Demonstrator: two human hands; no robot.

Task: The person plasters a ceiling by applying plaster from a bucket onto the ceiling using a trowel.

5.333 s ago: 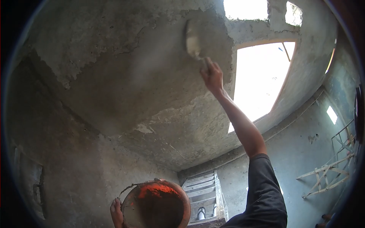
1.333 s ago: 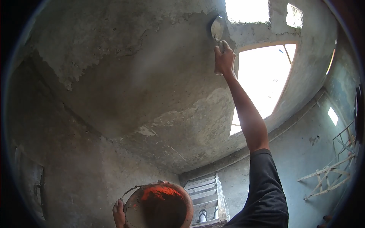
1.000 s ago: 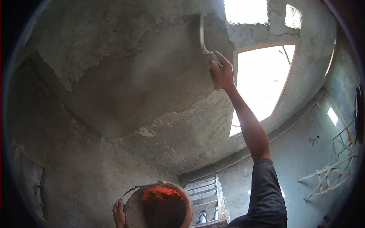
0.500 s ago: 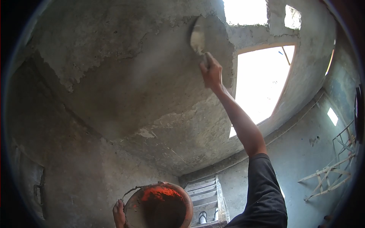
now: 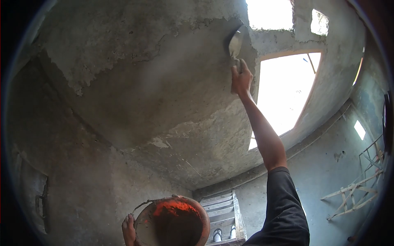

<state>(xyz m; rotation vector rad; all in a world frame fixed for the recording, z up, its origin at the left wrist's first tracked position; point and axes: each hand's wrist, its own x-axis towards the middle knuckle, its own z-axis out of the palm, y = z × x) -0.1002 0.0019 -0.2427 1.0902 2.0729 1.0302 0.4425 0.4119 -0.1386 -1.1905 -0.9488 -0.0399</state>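
Note:
My right hand (image 5: 242, 78) is closed around the handle of a trowel (image 5: 235, 43), raised high with the arm stretched out. The blade lies at the wall surface, close to the right border of a darker, smoother patch of plaster (image 5: 184, 53). Low in the view, my left hand (image 5: 129, 230) grips the left rim of an orange bucket (image 5: 204, 219), by its wire handle. Grey, wet-looking mortar (image 5: 172, 231) sits inside the bucket, and its inner wall is smeared. The left fingers show only in part.
A bright window opening (image 5: 287, 90) is right of my forearm, with smaller openings (image 5: 270, 14) above. Below, slatted wooden planks (image 5: 223, 211) hold feet in sandals (image 5: 217, 234). A metal frame (image 5: 355, 190) stands at the far right.
My right hand and the trowel have moved to the right along the wall, toward the window edge. My left hand and the bucket have stayed nearly in place.

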